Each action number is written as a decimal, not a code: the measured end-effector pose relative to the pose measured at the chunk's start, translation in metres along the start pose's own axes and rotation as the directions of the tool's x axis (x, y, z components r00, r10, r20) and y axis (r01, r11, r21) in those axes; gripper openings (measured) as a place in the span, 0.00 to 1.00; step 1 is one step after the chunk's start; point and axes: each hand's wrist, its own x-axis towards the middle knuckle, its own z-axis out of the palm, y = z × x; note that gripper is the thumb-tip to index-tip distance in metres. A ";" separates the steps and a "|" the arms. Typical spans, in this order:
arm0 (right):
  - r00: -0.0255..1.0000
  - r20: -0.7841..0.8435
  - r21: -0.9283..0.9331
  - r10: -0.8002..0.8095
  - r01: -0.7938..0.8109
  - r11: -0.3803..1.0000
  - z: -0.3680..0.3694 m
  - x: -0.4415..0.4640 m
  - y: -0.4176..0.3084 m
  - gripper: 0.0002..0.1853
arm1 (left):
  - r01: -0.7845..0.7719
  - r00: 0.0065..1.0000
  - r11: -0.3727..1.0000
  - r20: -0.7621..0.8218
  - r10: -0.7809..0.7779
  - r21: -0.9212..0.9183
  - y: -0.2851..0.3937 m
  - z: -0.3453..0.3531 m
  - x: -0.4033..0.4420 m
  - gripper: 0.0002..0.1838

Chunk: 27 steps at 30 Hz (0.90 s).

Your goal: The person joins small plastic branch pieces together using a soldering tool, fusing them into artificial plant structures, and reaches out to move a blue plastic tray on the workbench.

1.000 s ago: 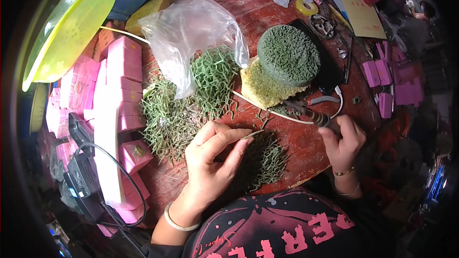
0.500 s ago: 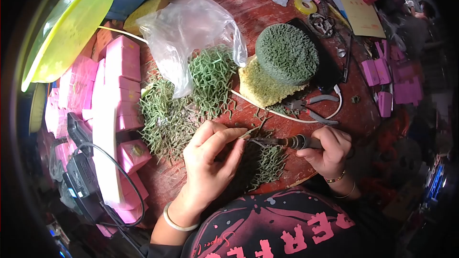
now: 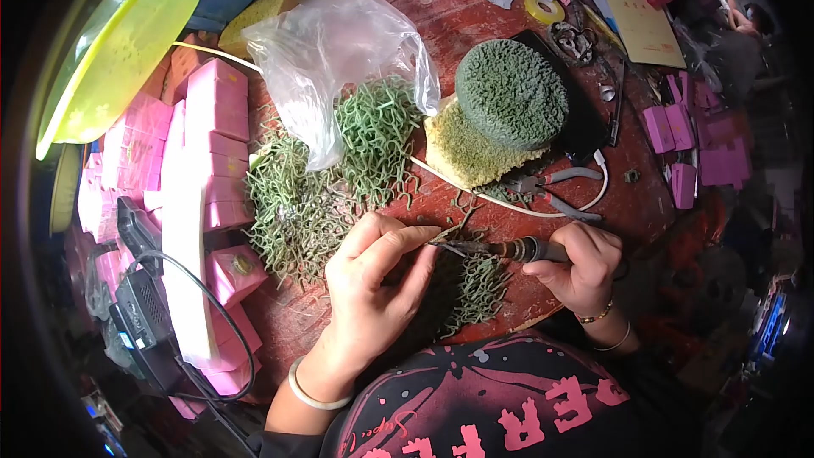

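My right hand [image 3: 585, 265] is wrapped round the dark handle of a soldering iron [image 3: 527, 250], whose tip points left. Between thumb and fingers, my left hand [image 3: 377, 276] pinches a thin greenish strip [image 3: 454, 231] right at that tip. The iron's end meets or nearly meets the strip; exact contact is too small to make out. Below the iron lies a small pile of curly green pieces [image 3: 476, 295]. Larger heaps of curly green pieces [image 3: 377, 140] spread beyond my left hand, partly under a clear plastic bag [image 3: 348, 42].
A round green textured pad [image 3: 511, 93] rests on a yellow sponge-like block [image 3: 471, 161]. Pliers [image 3: 564, 191] and a white cable [image 3: 500, 203] lie nearby. Pink boxes [image 3: 219, 106] and a black device [image 3: 144, 318] line the left; a yellow-green basin [image 3: 119, 51] stands behind.
Both hands, the soldering iron and the strip keep almost the same position. Only a very slight shift of the whole view shows.
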 end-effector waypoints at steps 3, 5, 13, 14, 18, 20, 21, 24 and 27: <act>1.000 0.012 -0.009 0.001 -0.001 1.000 0.000 0.000 0.000 0.28 | -0.003 1.000 1.000 0.001 0.003 0.004 0.000 0.000 0.001 0.11; 0.999 -0.027 0.006 0.018 -0.018 1.000 -0.001 0.000 -0.001 0.28 | -0.007 1.000 1.000 0.000 0.007 0.004 0.000 0.000 0.000 0.11; 0.962 -0.052 -0.152 0.267 -0.272 0.950 -0.009 0.002 0.006 0.23 | -0.010 1.000 1.000 -0.018 0.009 -0.020 -0.001 0.003 0.000 0.10; 0.967 -0.076 -0.122 0.244 -0.252 0.960 -0.008 0.000 0.007 0.24 | -0.011 1.000 1.000 -0.019 0.010 -0.021 -0.001 0.002 0.000 0.10; 0.990 -0.072 0.056 0.120 -0.117 0.992 -0.010 0.000 0.001 0.28 | 0.003 1.000 1.000 -0.022 -0.004 -0.023 -0.001 0.003 0.000 0.10; 0.999 -0.004 0.015 0.047 -0.047 0.999 -0.007 -0.004 0.000 0.29 | -0.011 1.000 1.000 -0.027 0.011 -0.024 -0.002 0.004 0.000 0.10; 0.999 -0.003 0.009 0.033 -0.033 0.999 -0.005 -0.003 -0.001 0.29 | 0.000 1.000 0.999 -0.023 -0.001 -0.033 -0.002 0.003 -0.001 0.10; 1.000 -0.008 0.001 0.018 -0.018 1.000 -0.001 -0.002 0.000 0.28 | -0.004 1.000 0.999 -0.024 0.003 -0.033 -0.003 0.003 -0.001 0.11; 1.000 -0.005 -0.006 0.021 -0.021 1.000 -0.001 -0.003 0.000 0.28 | -0.009 1.000 1.000 -0.021 0.009 -0.021 -0.001 0.002 0.000 0.11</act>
